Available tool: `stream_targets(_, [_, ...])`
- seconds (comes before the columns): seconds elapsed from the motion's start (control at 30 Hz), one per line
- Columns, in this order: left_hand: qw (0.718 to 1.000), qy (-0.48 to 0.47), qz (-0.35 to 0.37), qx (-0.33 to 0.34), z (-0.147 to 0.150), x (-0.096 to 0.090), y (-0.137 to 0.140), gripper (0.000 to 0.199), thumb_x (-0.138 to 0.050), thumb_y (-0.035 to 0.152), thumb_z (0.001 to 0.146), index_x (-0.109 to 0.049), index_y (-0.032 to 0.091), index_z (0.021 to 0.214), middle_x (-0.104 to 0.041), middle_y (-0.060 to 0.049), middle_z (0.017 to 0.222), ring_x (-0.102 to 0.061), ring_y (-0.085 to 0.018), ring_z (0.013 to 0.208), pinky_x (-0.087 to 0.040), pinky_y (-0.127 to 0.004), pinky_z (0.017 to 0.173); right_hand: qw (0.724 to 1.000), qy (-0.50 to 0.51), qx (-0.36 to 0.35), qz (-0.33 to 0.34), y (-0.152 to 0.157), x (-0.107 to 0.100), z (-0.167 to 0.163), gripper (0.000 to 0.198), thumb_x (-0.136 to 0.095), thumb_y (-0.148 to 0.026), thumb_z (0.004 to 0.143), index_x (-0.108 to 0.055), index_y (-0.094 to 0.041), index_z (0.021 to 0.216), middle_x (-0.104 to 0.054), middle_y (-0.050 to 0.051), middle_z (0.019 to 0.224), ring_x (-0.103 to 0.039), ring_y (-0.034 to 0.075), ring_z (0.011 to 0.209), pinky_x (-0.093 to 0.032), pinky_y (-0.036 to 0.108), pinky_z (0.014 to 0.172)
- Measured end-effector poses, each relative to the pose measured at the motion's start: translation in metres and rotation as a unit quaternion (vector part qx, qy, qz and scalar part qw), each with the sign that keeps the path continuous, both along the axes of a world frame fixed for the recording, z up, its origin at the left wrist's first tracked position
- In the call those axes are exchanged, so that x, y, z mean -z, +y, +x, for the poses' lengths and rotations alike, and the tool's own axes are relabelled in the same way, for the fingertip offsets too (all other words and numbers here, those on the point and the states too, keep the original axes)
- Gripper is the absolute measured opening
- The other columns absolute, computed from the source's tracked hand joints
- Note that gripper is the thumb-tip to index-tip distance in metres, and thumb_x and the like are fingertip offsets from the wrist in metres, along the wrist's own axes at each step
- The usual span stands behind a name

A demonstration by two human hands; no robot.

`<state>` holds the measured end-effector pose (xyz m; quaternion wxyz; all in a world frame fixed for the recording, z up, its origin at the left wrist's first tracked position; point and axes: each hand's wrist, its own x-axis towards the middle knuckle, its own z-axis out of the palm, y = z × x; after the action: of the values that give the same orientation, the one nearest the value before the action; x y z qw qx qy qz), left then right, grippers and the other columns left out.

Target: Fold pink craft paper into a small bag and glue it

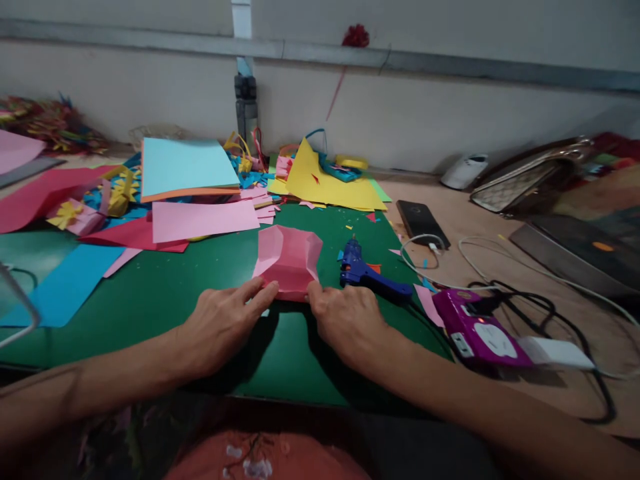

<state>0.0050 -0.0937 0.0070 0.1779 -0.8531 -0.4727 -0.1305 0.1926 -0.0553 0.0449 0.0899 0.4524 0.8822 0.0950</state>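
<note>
A small folded pink paper box (pixel 289 257) with slanted, creased sides sits on the green tabletop in front of me. My left hand (pixel 227 317) pinches its near left corner between thumb and fingers. At the near right corner, my right hand (pixel 347 317) grips the paper with fingers closed. Just right of the box lies a blue glue gun (pixel 370 272), its nozzle pointing away and its cord running under my right forearm. Small paper scraps surround the glue gun.
Coloured sheets, among them a light blue sheet (pixel 187 167) and a yellow sheet (pixel 340 177), cover the table's back. To the right are a phone (pixel 423 223), a purple power strip (pixel 485 330) with tangled cables, and a handbag (pixel 525 175). A blue strip (pixel 65 283) lies left.
</note>
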Motion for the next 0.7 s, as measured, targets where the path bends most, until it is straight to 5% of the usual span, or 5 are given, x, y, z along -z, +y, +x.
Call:
stream_targets(0.23, [0.989,-0.013,0.1,0.112,-0.003,0.0,-0.001,0.028,-0.039,0.008,0.086,-0.047,0.007,0.113,-0.061,-0.016,0.113,-0.065,-0.02,0.075,-0.052,-0.029,0.054,1.0,-0.006,0.007,-0.005,0.008,0.0,-0.002,0.022,-0.04,-0.002,0.077,-0.058,-0.012,0.086,-0.069,0.011,0.066,-0.067,0.027,0.061,-0.042,0.029,0.046])
stream_targets(0.7, [0.993,0.087,-0.07,0.036,0.019,0.004,0.005,0.04,-0.045,0.036,0.088,-0.048,0.009,0.118,-0.051,-0.017,0.125,-0.06,-0.024,0.083,-0.052,-0.03,0.053,0.999,-0.027,-0.002,-0.044,0.025,-0.004,-0.011,0.021,-0.039,-0.006,0.081,-0.059,-0.011,0.088,-0.068,0.016,0.069,-0.067,0.025,0.073,-0.043,0.028,0.055])
